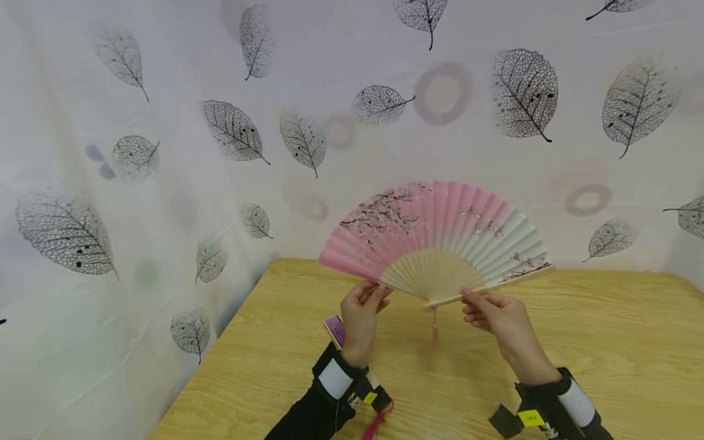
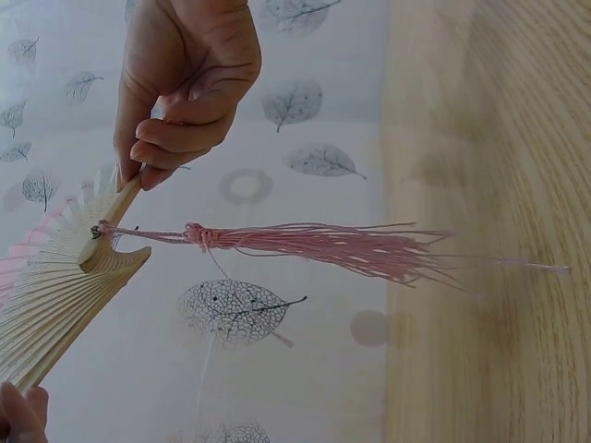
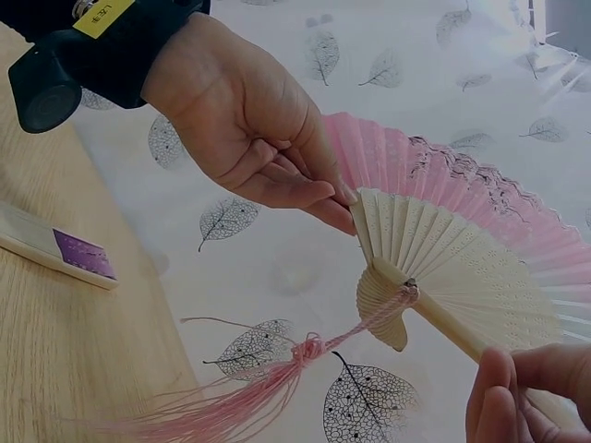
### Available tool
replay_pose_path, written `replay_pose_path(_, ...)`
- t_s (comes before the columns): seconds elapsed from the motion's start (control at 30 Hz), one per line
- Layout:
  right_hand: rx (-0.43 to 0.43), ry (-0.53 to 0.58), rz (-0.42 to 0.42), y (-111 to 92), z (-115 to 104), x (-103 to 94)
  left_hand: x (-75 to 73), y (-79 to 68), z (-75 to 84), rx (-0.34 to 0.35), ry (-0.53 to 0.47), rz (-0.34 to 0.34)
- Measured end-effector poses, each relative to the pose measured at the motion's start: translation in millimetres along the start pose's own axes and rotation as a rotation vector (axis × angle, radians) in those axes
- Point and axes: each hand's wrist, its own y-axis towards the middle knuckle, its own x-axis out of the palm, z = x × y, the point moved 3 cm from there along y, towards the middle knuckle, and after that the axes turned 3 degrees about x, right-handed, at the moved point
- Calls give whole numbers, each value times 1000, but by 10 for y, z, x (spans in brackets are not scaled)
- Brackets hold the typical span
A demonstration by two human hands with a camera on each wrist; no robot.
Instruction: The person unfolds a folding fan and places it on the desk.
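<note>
A pink-and-white folding fan is spread wide above the table, its pale wooden ribs meeting at a pivot at the bottom. Blossom branches are printed on its pleated leaf. My left hand pinches the outer rib at the fan's left side between thumb and fingers. On the opposite side, my right hand pinches the other outer rib not far from the pivot. From the pivot hangs a pink tassel, its strands loose. In the right wrist view, both hands grip the fan's outer ribs.
On the wooden table, partly hidden under my left forearm, lies a narrow folded fan with a purple printed end. Its dark pink tassel shows near the wrist camera. A leaf-patterned curtain stands behind and to the left.
</note>
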Motion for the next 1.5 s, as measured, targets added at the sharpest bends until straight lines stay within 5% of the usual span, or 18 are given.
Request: replay_pose_path(1.5, 26, 104, -51, -24, -9, 18, -14, -12, 4, -26, -62, 27)
